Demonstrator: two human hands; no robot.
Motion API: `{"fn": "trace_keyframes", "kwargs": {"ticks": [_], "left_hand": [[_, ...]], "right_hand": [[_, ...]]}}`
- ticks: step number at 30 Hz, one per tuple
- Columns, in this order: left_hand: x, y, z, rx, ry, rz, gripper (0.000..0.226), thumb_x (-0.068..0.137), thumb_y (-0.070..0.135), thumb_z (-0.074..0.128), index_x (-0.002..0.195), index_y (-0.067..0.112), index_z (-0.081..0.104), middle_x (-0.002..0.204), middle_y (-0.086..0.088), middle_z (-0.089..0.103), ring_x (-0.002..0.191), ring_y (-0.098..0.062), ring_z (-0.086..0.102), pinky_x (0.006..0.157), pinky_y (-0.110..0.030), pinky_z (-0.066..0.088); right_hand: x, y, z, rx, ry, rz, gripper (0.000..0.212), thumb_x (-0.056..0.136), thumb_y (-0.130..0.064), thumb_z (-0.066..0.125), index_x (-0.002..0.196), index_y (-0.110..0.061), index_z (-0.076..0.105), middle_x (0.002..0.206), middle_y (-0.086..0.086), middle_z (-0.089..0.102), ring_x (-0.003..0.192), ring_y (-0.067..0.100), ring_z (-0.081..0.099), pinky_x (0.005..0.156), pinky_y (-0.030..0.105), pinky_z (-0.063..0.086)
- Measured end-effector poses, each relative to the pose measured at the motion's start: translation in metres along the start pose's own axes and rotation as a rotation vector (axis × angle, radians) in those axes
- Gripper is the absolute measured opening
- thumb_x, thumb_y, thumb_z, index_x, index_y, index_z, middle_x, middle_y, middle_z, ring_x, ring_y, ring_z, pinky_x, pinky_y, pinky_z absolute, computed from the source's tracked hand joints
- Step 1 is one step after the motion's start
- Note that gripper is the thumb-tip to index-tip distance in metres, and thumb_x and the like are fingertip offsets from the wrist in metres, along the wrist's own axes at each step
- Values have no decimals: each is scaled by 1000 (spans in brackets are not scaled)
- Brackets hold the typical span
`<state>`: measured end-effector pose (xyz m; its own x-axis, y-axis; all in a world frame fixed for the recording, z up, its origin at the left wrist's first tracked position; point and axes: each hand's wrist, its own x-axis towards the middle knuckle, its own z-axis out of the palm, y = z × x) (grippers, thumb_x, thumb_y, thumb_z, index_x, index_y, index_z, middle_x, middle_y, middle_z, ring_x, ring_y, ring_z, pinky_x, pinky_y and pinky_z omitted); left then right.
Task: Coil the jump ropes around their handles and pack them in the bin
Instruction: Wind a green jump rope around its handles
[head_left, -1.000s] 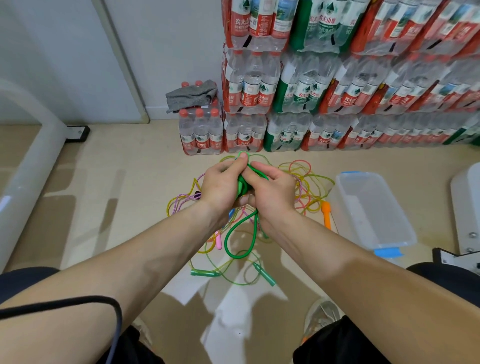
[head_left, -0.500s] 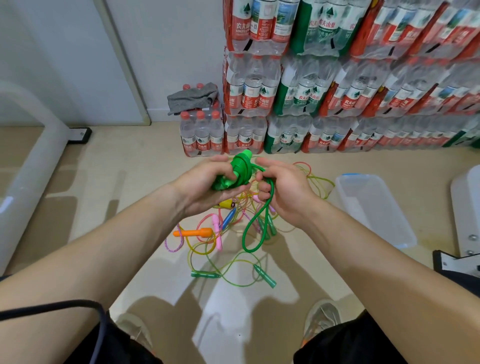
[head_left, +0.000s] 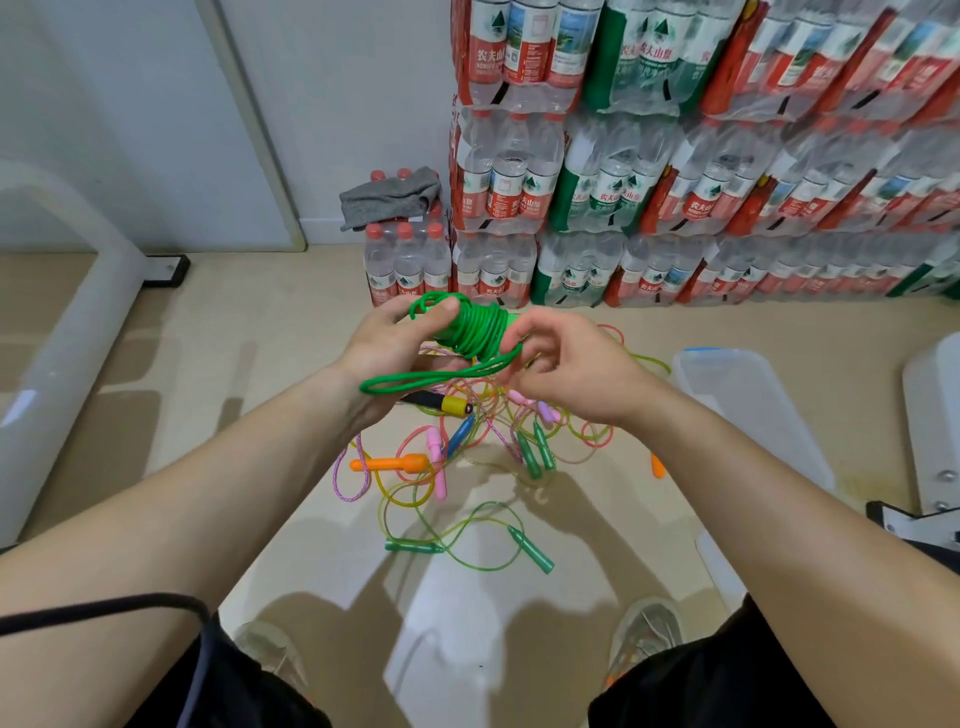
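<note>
green rope (head_left: 475, 327), orange handle (head_left: 395, 462), clear bin (head_left: 753, 410)

Bright, soft floor shadows, fisheye edges.

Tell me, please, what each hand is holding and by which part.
Left hand grips the green jump rope by its coiled bundle; right hand pinches its loose loop.

At twelve o'clock, the red top-row bottle label (head_left: 491, 54) reads 农夫山泉, with small Latin letters beneath that look like NONGFU SPRING. Towards one o'clock, the green pack wrap (head_left: 644, 52) bears 农夫山泉 in white. A middle-row label (head_left: 530, 203) and a bottom-row label (head_left: 497, 287) repeat the same four characters. The finer print is too small to read.
</note>
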<state>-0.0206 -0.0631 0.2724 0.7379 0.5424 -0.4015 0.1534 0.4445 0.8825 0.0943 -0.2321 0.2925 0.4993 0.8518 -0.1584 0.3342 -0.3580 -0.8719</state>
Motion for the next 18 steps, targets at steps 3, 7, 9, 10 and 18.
{"fn": "trace_keyframes", "kwargs": {"ticks": [3, 7, 9, 10, 18], "left_hand": [[-2, 0, 1, 128, 14, 28, 39, 90, 33, 71, 121, 9, 64, 118, -19, 67, 92, -32, 74, 69, -35, 62], [-3, -4, 5, 243, -1, 108, 31, 92, 30, 70, 115, 9, 67, 103, -18, 70, 72, -19, 70, 63, -26, 60], [-3, -5, 7, 318, -25, 151, 26, 92, 26, 70, 111, 7, 68, 93, -12, 69, 67, -14, 67, 64, -26, 59], [-3, -5, 9, 348, -43, 160, 25, 92, 25, 70, 110, 8, 67, 91, -9, 69, 68, -15, 67, 64, -27, 60], [-6, -19, 24, 407, -129, 167, 27, 91, 23, 72, 111, 5, 65, 96, -18, 67, 74, -25, 66, 65, -35, 59]], "right_hand": [[2, 5, -3, -151, 140, -74, 19, 83, -31, 79, 80, -21, 63, 56, -10, 52, 51, 7, 45, 58, 30, 36], [2, -1, -2, -181, 313, -81, 41, 102, -42, 52, 71, -19, 66, 75, -10, 53, 65, 7, 51, 66, 33, 37], [5, -2, -1, -111, 339, -55, 42, 105, -40, 48, 71, -23, 66, 92, 0, 55, 82, 9, 55, 77, 30, 40], [6, -3, -1, -43, 333, -46, 41, 106, -38, 46, 73, -23, 66, 92, 1, 57, 81, 11, 56, 78, 32, 41], [10, -7, 9, 494, 343, -20, 22, 110, -23, 39, 113, -19, 60, 58, -9, 39, 47, 7, 32, 48, 26, 27]]}}
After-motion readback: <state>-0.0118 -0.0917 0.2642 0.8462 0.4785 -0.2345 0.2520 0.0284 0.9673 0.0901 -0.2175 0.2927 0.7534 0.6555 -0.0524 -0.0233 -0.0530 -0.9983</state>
